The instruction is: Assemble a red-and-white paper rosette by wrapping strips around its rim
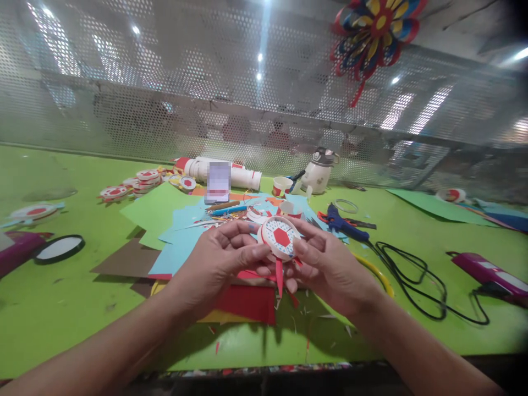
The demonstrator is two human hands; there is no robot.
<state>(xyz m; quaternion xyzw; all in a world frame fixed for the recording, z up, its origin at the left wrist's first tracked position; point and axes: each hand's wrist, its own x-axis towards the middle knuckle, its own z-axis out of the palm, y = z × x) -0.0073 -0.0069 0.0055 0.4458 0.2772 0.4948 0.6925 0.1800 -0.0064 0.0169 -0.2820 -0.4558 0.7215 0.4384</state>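
Between both hands is a round paper craft disc (282,237), white with blue specks, a red hexagon in its middle and pointed red paper strips hanging from its lower edge. My left hand (231,250) grips its left side, thumb on the front. On the right rim, my right hand (319,253) pinches it with thumb and fingers. The disc is held up above coloured paper sheets (177,258) and a red sheet (247,302). Just beyond the hands lie a blue pen-like tool (229,210) and paper scraps. The fingers behind the disc are partly hidden.
A blue glue gun (346,224) with a looping black cable (424,269) lies to the right, near a purple device (490,272). Similar discs (146,179) are stacked at left. A phone (218,181), a paper cup (282,186) and a white jug (318,173) stand behind.
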